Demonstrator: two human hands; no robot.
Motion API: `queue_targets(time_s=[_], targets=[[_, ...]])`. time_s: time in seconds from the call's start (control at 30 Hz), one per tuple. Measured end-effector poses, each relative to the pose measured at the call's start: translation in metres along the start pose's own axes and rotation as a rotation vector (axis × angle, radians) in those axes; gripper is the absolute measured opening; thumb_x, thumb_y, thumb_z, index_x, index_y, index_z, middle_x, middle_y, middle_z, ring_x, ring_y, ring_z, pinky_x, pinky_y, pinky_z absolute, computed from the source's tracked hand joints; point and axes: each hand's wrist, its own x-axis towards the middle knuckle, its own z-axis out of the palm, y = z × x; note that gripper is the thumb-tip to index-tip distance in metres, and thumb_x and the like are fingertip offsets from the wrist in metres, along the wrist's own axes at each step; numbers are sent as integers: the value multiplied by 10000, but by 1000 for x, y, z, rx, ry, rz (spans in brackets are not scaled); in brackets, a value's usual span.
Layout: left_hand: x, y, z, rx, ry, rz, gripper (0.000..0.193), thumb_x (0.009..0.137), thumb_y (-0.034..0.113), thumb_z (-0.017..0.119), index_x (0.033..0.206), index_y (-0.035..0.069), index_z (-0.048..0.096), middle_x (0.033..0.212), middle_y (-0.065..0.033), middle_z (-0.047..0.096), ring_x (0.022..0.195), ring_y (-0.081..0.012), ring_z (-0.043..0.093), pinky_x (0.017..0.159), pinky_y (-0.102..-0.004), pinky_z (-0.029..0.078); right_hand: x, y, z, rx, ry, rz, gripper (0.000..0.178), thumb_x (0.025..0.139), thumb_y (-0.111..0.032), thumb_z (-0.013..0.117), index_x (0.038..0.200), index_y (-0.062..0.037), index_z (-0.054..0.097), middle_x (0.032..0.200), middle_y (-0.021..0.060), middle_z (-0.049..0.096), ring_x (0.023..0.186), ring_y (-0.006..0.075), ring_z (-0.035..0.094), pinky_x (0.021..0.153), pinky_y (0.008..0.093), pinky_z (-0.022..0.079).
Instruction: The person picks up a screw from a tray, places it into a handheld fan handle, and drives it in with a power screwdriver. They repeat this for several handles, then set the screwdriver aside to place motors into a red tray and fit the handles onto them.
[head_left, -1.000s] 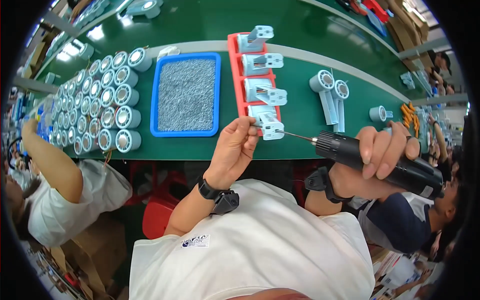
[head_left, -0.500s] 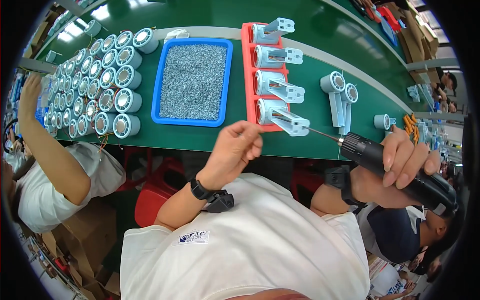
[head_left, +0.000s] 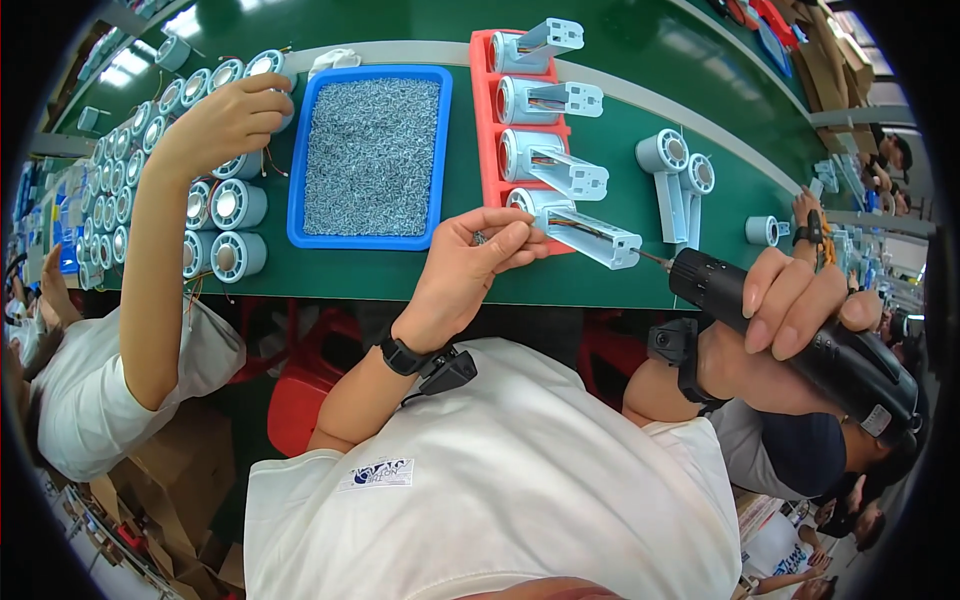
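Note:
My right hand (head_left: 795,310) is wrapped round a black electric screwdriver (head_left: 795,335). Its thin bit meets the end of the nearest light-blue housing (head_left: 600,240), a round head with a long open handle and wires inside. That housing lies in a red rack (head_left: 489,130) with several others like it. My left hand (head_left: 470,265) is closed beside the round head, thumb and forefinger pinched at its near side. A few small grey screws (head_left: 479,238) show in its curled fingers. Whether its fingertips touch the housing I cannot tell.
A blue tray (head_left: 297,190) full of small screws stands left of the rack. Further left are rows of round motor units (head_left: 238,204), with a co-worker's hand (head_left: 240,115) over them. Two joined housings (head_left: 675,190) and a single one (head_left: 764,231) lie to the right.
My left hand has moved up and right, against the nearest housing's head. The screwdriver has shifted slightly left. A co-worker's arm has swung in over the motor units.

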Motion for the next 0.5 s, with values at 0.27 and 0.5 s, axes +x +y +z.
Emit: queue_targets(time_s=[0.27,0.5], targets=[[5,-1,1,28,-6,9,235,929,125,652,1078,-56,639,963,-152,695,855,-197,704,782,-251,579,0,-1,3,-55,47,5,562,955,-604,391,1124,-78,495,681,60,514,517,194,533,597,369,454],[7,-2,1,64,-13,13,202,940,128,634,1063,-31,640,971,-143,690,866,-192,703,763,-241,582,9,5,-11,30,-138,79,447,987,-521,407,1043,-86,488,685,74,550,525,213,544,606,387,454]])
